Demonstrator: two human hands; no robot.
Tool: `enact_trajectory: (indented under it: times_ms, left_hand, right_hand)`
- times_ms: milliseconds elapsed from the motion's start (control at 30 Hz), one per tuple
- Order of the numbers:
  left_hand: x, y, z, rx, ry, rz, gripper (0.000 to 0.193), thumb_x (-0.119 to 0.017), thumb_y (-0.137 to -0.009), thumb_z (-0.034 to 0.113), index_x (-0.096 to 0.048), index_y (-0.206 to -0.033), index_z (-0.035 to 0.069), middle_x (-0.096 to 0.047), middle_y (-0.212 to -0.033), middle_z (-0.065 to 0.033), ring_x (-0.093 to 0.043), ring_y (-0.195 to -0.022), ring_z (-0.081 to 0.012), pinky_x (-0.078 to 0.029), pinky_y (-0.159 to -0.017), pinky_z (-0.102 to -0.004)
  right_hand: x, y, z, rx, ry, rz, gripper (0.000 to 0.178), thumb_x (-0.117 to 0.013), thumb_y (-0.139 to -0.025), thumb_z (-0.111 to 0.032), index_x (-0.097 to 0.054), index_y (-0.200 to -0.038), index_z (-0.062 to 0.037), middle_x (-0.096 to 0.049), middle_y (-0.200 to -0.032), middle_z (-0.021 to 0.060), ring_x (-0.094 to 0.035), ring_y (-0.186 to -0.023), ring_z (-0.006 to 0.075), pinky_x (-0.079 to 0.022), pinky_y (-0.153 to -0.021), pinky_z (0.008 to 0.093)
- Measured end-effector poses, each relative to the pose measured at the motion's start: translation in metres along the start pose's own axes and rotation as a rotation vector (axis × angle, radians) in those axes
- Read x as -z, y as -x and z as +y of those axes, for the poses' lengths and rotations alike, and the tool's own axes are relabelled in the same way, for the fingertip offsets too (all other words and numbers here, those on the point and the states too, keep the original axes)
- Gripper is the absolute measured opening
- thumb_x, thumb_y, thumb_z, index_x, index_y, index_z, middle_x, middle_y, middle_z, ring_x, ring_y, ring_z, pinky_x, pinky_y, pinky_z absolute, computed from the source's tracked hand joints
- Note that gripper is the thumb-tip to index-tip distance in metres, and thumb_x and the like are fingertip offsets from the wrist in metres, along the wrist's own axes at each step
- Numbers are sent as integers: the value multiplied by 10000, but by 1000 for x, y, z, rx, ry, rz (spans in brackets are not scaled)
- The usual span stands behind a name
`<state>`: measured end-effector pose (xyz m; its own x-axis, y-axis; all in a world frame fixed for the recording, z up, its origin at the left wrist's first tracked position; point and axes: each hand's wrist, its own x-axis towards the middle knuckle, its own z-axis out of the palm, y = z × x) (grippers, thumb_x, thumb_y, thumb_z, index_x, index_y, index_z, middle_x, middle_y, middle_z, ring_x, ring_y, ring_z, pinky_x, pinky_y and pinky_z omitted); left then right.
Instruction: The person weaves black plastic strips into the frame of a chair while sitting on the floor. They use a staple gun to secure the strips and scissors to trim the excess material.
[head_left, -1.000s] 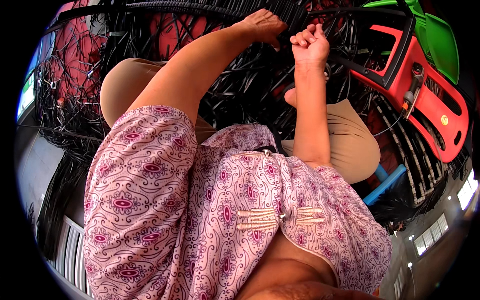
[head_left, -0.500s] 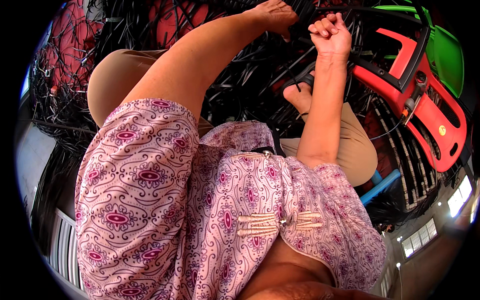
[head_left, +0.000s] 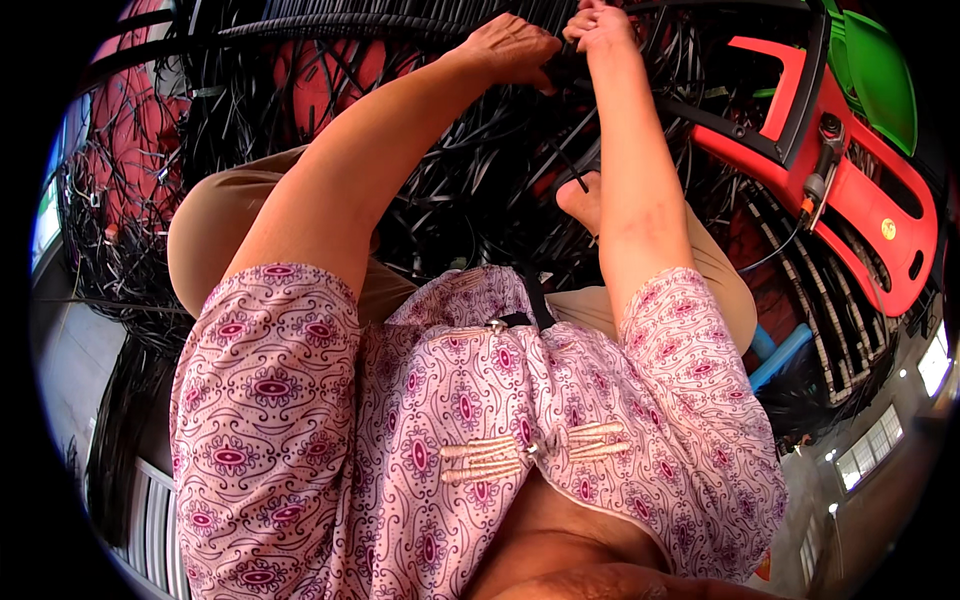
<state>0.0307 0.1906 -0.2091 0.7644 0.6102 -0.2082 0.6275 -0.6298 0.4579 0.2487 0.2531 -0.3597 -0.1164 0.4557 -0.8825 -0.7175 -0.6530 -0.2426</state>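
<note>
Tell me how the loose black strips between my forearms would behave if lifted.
The loose black strips probably bend easily yet keep some spring, since many curve in open arcs. They look thin and narrow, so each is likely light. Lifting one may drag neighbours along, as they cross and tangle.

black strips [head_left: 490,165], red frame [head_left: 872,212], pink purple-medallioned shirt [head_left: 470,400]

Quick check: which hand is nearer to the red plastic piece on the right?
Right. The right hand is to the left of the red plastic piece in the picture, apart from it; the left hand is farther left.
</note>
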Motion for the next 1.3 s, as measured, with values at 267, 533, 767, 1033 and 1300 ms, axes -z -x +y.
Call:
enact_trajectory:
  times_ms: [267, 533, 767, 1033, 1300]
  left_hand:
    - [-5, 0, 5, -125, 104, 270, 567, -783, -758, 483, -601, -1165, 133, -628, -1077, -41, -623, -1081, -261, -507, -910, -397]
    - [-14, 4, -1, -82, -49, 227, 445, -706, -840, 483, -641, -1098, 126, -659, -999, -54, -668, -997, -280, -530, -834, -423]
    - [-17, -9, -1, -111, -53, 205, 385, -654, -888, 452, -654, -1103, 132, -664, -995, -39, -662, -1016, -269, -525, -848, -421]
    - [-15, -9, 1, -102, -58, 196, 400, -623, -900, 476, -656, -1100, 130, -688, -964, -52, -665, -1002, -271, -527, -847, -420]
    - [-15, -12, 0, -120, -111, 198, 386, -615, -902, 473, -654, -1028, 111, -680, -911, -63, -671, -961, -283, -533, -818, -423]
  right_hand:
    - [83, -154, -6, -449, 4, -73, 363, -461, -1036, -347, -583, -809, -91, -346, -514, -52, -317, -453, 142, -297, -512, 342]
    - [-23, 61, -14, -21, -79, -280, 408, -408, -1060, -387, -541, -776, -125, -307, -485, -58, -285, -375, 113, -240, -408, 303]
    - [-25, 140, -4, 73, -102, -320, 403, -421, -1061, -376, -540, -770, -123, -309, -474, -67, -277, -361, 102, -243, -396, 291]
    - [-33, 140, 5, 77, -20, -348, 383, -449, -1053, -370, -546, -775, -124, -316, -471, -69, -278, -361, 103, -244, -392, 286]
    - [-35, 128, -6, 87, -29, -354, 378, -466, -1046, -369, -545, -775, -119, -309, -464, -72, -265, -355, 103, -240, -394, 283]
